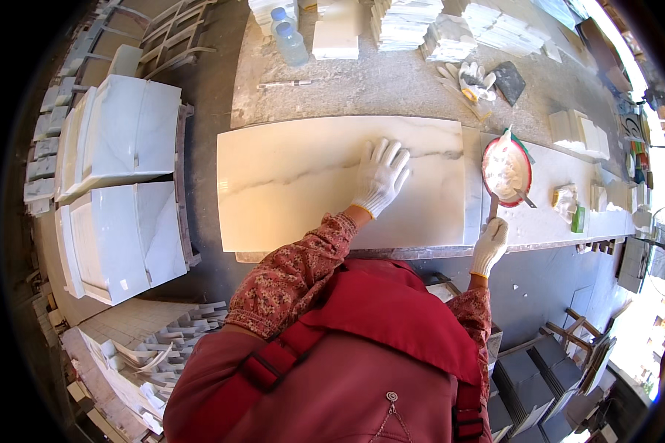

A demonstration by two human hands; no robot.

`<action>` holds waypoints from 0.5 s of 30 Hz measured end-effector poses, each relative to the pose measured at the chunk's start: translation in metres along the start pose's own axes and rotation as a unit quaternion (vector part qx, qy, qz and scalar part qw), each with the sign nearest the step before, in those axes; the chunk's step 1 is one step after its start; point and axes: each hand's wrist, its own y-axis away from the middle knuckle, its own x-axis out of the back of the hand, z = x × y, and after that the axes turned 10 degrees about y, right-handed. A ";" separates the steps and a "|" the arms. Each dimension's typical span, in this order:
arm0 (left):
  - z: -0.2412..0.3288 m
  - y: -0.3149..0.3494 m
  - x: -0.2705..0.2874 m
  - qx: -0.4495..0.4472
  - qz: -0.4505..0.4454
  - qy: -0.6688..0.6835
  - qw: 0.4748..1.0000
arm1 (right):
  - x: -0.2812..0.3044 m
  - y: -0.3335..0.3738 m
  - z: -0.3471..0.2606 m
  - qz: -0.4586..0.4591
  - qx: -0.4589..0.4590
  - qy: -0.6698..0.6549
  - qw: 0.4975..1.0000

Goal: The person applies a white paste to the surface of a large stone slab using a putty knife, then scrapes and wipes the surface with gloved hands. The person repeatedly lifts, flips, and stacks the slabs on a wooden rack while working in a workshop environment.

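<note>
A polished white marble slab with grey veins lies flat on the workbench in front of me. My left hand, in a white knit glove, rests on it with the fingers stretched out and a little apart. To the right of the slab, my right hand, also gloved, is closed around the handle end of a flat putty knife. The knife points away from me, toward a red-rimmed bowl of white paste. A second flat blade leans out over the bowl's near right edge.
Spare gloves and a dark square pad lie beyond the bowl. Plastic bottles, a pen-like stick and stacked tiles occupy the far bench. Large marble slabs stand at left. A green box sits right.
</note>
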 end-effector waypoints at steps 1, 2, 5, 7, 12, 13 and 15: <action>0.002 -0.001 0.004 0.008 -0.006 -0.005 1.000 | 0.008 -0.011 -0.010 0.028 0.035 0.042 0.998; 0.004 -0.001 0.006 0.008 -0.005 -0.002 1.000 | 0.014 -0.021 -0.020 0.056 0.069 0.084 0.992; 0.007 -0.004 0.005 -0.007 -0.002 0.001 1.000 | 0.021 -0.053 -0.027 0.100 0.112 0.219 0.964; 0.008 -0.005 0.005 -0.011 -0.006 -0.004 1.000 | 0.019 -0.067 -0.028 0.093 0.150 0.275 0.945; 0.009 -0.003 0.016 -0.022 0.030 -0.003 0.999 | -0.008 -0.070 -0.093 0.102 0.263 0.302 0.911; 0.010 -0.007 0.019 -0.036 0.061 0.009 0.997 | -0.020 -0.074 -0.100 0.018 0.244 0.191 0.951; 0.018 -0.011 0.025 -0.045 0.031 0.026 0.998 | -0.053 -0.093 -0.095 -0.100 0.199 0.015 0.975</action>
